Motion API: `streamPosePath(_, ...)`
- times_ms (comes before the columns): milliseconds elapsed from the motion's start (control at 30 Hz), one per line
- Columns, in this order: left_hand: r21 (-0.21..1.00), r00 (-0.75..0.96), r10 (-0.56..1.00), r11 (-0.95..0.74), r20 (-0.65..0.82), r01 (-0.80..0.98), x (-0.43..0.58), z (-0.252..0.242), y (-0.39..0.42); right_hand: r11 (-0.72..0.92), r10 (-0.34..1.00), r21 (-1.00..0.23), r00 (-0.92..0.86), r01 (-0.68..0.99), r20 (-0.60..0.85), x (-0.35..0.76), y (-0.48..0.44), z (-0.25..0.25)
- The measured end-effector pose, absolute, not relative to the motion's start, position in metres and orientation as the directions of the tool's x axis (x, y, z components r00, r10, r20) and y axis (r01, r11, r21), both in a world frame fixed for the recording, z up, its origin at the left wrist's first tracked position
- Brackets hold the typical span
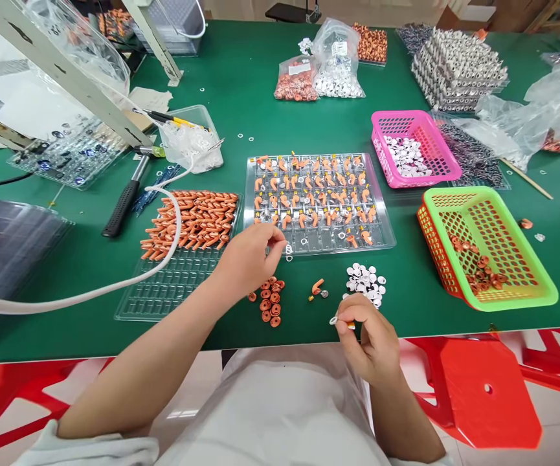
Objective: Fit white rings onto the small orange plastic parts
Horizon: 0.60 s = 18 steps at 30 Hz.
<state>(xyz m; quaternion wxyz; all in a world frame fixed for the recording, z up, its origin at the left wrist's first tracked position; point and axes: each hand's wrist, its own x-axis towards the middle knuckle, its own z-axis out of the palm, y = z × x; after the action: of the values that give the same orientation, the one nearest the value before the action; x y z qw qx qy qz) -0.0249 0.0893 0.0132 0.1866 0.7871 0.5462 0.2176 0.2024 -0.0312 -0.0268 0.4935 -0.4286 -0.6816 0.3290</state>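
My left hand (pixel 248 259) is in a pinch above the front edge of a clear compartment tray (pixel 313 244). White rings (pixel 289 251) lie right beside its fingertips; what is between them I cannot make out. My right hand (pixel 371 336) pinches a small white ring (pixel 333 320), and a bit of yellow shows under its fingers. Curved orange pieces with yellow tips (pixel 309 197) fill most of the tray's compartments. Between my hands lie one curved orange piece (pixel 317 286), a pile of round copper-coloured parts (pixel 270 301) and a pile of white discs (pixel 366 281).
Left of the tray are a stack of orange pieces (pixel 190 220), a black-handled hammer (pixel 127 200) and a white cable (pixel 177 226). To the right stand a pink basket (pixel 379 152) and a green basket (pixel 517 301). Filled bags (pixel 338 61) stand farther back. A red stool (pixel 488 401) is below the table edge.
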Motion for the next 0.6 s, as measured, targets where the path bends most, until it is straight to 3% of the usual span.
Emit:
streamPosePath(200, 0.314, 0.332, 0.943, -0.322, 0.023, 0.893, -0.021, 0.005, 0.108, 0.378, 0.923, -0.890, -0.025, 0.257, 0.385, 0.227, -0.039, -0.026)
streamPosePath(400, 0.129, 0.321, 0.933, -0.343, 0.165, 0.931, -0.016, 0.005, 0.105, 0.281, 0.917, -0.940, 0.234, 0.192, 0.322, 0.252, -0.047, -0.024)
streamPosePath(500, 0.148, 0.416, 0.864, -0.468, 0.286, 0.871, -0.006, 0.007, 0.099, 0.279, 0.913, -0.946, 0.261, 0.165, 0.314, 0.253, -0.048, -0.025)
streamPosePath(600, 0.312, 0.544, 0.781, -0.622, 0.307, 0.718, 0.014, 0.010, 0.083, 0.287, 0.919, -0.948, 0.241, 0.138, 0.313, 0.250, -0.047, -0.028)
